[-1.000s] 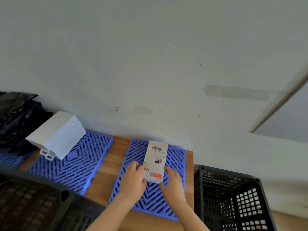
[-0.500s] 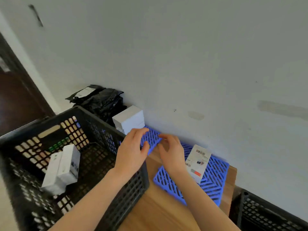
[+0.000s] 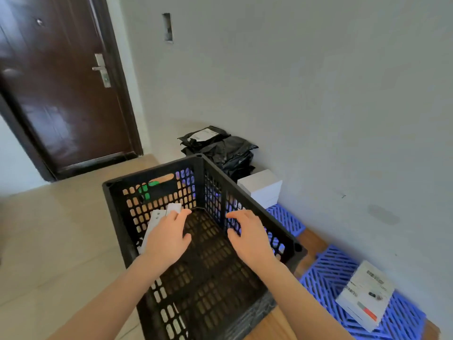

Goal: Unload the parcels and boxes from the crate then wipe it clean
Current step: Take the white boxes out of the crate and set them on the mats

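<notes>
Both hands are held inside the black perforated plastic crate: the left hand, fingers spread, is laid on white boxes; the right hand is spread and empty.

left hand: bare; no glove | right hand: bare | forearms: bare; sleeveless

Black crate, both hands inside, left hand over white boxes
</notes>
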Motion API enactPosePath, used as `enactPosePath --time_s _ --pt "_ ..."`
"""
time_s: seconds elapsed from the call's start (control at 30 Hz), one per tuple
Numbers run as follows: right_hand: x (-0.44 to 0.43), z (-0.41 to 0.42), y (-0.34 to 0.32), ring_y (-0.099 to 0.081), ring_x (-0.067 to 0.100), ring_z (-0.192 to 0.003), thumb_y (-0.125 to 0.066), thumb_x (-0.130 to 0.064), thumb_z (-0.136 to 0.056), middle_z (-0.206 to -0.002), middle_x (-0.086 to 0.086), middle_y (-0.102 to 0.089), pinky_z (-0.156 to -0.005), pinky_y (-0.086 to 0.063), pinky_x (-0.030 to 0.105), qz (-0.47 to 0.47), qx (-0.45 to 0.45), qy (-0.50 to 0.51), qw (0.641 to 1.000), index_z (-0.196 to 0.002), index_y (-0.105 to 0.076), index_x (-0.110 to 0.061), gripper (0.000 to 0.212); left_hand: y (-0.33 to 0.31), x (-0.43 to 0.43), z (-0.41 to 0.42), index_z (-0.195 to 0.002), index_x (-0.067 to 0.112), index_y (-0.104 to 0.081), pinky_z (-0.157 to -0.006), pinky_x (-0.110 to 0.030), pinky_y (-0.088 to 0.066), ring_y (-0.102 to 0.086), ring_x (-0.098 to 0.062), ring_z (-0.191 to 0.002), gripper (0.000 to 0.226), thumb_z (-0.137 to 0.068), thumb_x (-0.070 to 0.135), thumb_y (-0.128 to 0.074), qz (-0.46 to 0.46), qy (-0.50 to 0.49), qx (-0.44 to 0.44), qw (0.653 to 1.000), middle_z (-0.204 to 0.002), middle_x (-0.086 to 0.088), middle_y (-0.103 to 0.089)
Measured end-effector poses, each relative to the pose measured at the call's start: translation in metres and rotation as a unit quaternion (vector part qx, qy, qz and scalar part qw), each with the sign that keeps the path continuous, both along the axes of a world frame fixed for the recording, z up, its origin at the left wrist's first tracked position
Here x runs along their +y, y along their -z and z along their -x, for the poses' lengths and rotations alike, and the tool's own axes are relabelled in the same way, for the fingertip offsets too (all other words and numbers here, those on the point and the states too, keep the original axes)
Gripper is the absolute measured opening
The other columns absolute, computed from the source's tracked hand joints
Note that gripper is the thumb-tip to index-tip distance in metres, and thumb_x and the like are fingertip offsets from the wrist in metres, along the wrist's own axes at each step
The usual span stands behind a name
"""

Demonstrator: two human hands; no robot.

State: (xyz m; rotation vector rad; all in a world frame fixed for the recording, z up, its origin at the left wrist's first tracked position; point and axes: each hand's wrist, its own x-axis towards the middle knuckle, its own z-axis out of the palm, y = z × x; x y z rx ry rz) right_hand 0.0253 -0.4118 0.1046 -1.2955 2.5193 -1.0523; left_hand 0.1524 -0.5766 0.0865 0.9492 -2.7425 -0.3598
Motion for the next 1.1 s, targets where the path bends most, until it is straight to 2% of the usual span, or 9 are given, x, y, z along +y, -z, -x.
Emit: enactPosePath --time_s 0.17,0.33,0.43,0.57,0.67,0.77,0.9,1.1 --pt "-0.075 -0.009 0.030 -0.041 0.013 -0.124 -0.056 -0.026 -0.092 -0.134 -0.007 -0.046 -0.106 -0.032 0.025 -0.079 -0.004 -0.036 0.996 -0.133 -0.050 -0.026 0.041 0.024 -0.074 -0.004 -0.146 0.029 -0.026 -0.091 -0.035 -0.052 -0.050 -0.020 -0.121 0.068 -0.090 0.039 -0.062 -0.014 -0.003 -0.146 0.989 -0.139 -0.001 -0.046" --pt "-0.143 -0.009 0.066 -0.038 0.016 -0.130 -0.060 -0.033 -0.091 -0.142 -0.006 -0.040 -0.107 -0.036 0.032 -0.172 -0.032 -0.044 0.984 -0.141 -0.039 -0.032 0.054 0.041 -0.130 0.009 -0.149 0.031 -0.019 -0.094 -0.041 -0.049 -0.046 -0.026 -0.126 0.080 -0.085 0.037 -0.068 -0.025 0.020 -0.229 0.973 -0.143 -0.005 -0.043" --pt "-0.173 -0.010 0.087 -0.037 0.019 -0.131 -0.062 -0.036 -0.089 -0.144 -0.002 -0.036 -0.105 -0.038 0.034 -0.222 -0.048 -0.062 0.972 -0.144 -0.032 -0.036 0.063 0.045 -0.154 0.018 -0.150 0.031 -0.018 -0.097 -0.045 -0.048 -0.047 -0.028 -0.125 0.083 -0.084 0.032 -0.070 0.000 0.033 -0.256 0.966 -0.139 -0.007 -0.046" --pt "-0.205 -0.017 0.116 -0.030 0.025 -0.137 -0.064 -0.036 -0.088 -0.154 0.002 -0.020 -0.107 -0.038 0.040 -0.272 -0.055 -0.075 0.958 -0.147 -0.023 -0.039 0.072 0.051 -0.177 0.026 -0.149 0.030 -0.021 -0.097 -0.044 -0.049 -0.049 -0.026 -0.124 0.081 -0.085 0.029 -0.070 0.012 0.033 -0.241 0.970 -0.136 -0.006 -0.048" --pt "-0.221 -0.023 0.134 -0.019 0.031 -0.142 -0.066 -0.035 -0.087 -0.159 0.002 0.001 -0.110 -0.035 0.046 -0.302 -0.057 -0.080 0.948 -0.148 -0.012 -0.043 0.081 0.053 -0.189 0.029 -0.146 0.030 -0.028 -0.097 -0.042 -0.050 -0.050 -0.023 -0.123 0.074 -0.085 0.030 -0.070 -0.036 0.023 -0.191 0.981 -0.137 -0.003 -0.050" --pt "-0.230 -0.027 0.149 -0.017 0.032 -0.141 -0.066 -0.039 -0.086 -0.158 0.000 0.013 -0.109 -0.036 0.050 -0.323 -0.035 -0.097 0.941 -0.147 -0.003 -0.046 0.088 0.053 -0.192 0.033 -0.144 0.030 -0.032 -0.095 -0.045 -0.052 -0.049 -0.024 -0.124 0.071 -0.085 0.027 -0.071 -0.068 0.010 -0.161 0.985 -0.138 -0.003 -0.049" --pt "-0.228 -0.028 0.166 -0.016 0.030 -0.142 -0.063 -0.050 -0.084 -0.158 -0.001 0.012 -0.105 -0.040 0.048 -0.332 -0.022 -0.085 0.939 -0.144 0.003 -0.050 0.090 0.055 -0.193 0.036 -0.143 0.028 -0.033 -0.093 -0.044 -0.053 -0.052 -0.025 -0.120 0.067 -0.087 0.016 -0.068 -0.075 0.004 -0.155 0.985 -0.135 -0.004 -0.050" --pt "-0.233 -0.030 0.178 -0.036 0.029 -0.135 -0.065 -0.056 -0.080 -0.159 -0.002 0.003 -0.097 -0.046 0.044 -0.292 -0.068 -0.044 0.953 -0.138 -0.003 -0.053 0.085 0.054 -0.190 0.037 -0.144 0.028 -0.032 -0.090 -0.038 -0.053 -0.050 -0.024 -0.118 0.071 -0.084 0.014 -0.069 -0.081 0.025 -0.150 0.985 -0.133 -0.005 -0.049"
